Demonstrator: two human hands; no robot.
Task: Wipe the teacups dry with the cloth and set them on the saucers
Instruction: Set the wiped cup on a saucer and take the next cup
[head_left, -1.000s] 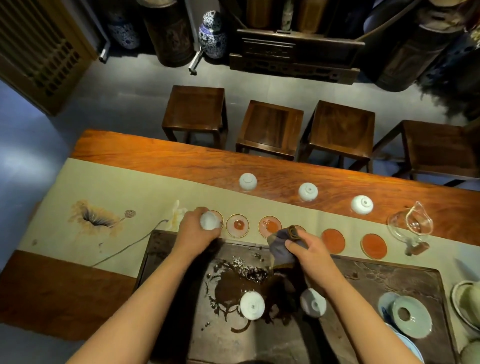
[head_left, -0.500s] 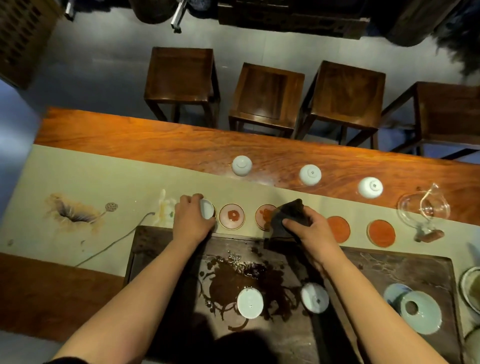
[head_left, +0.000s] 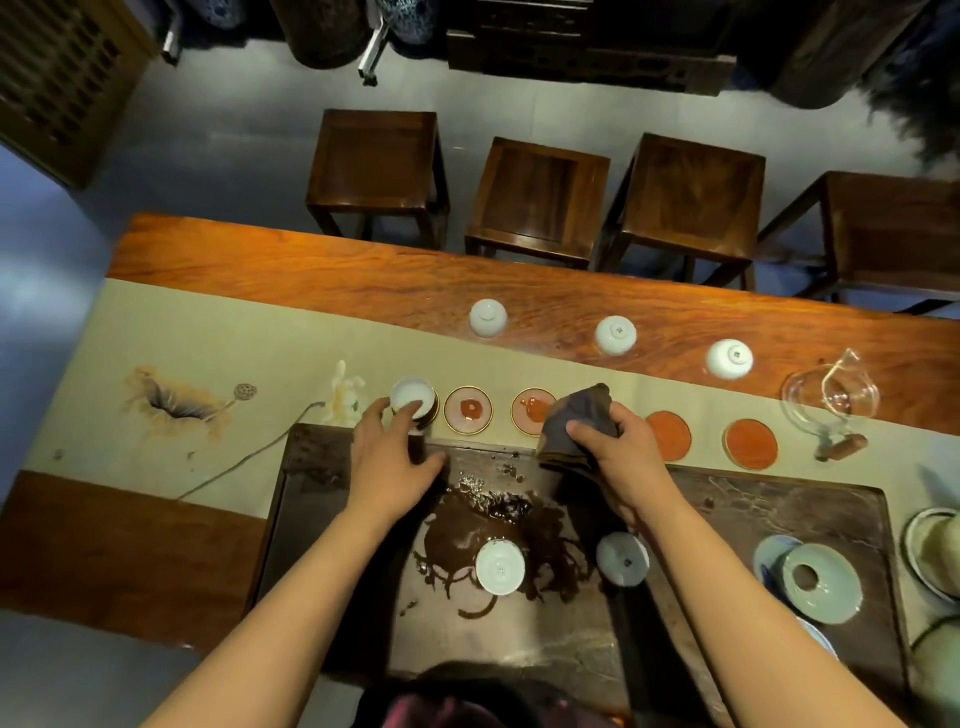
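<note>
Nearest, on the dark stone tea tray (head_left: 779, 525), two pale teacups stand upside down: one (head_left: 500, 567) in a brown puddle of spilled tea, the other (head_left: 622, 559) just right of it. At the tray's right end lies a celadon lid (head_left: 821, 583) with a round hole-like knob, resting over a blue-and-white dish.

The right hand (head_left: 621, 452) has its fingers (head_left: 584, 431) closed around a bunched dark cloth (head_left: 576, 418) at the tray's far edge. The left hand (head_left: 389, 457) is loosely open, its fingers (head_left: 405, 410) touching the near rim of an upright white teacup (head_left: 413, 395), which sits on the leftmost saucer.

Beyond the tray, a cream runner (head_left: 208, 338) painted with a lotus carries the row of round saucers: counting the one under that cup, five show, the two (head_left: 467, 409) beside it gold-rimmed with a red centre, the two (head_left: 750, 444) at right plain orange. The cloth hides part of the row.

Farther on, three more white teacups (head_left: 615, 335) sit inverted on the glossy reddish wooden desk (head_left: 311, 260), and a clear glass pitcher (head_left: 831, 397) stands at right. Four dark square wooden stools (head_left: 379, 156) line the far side.
</note>
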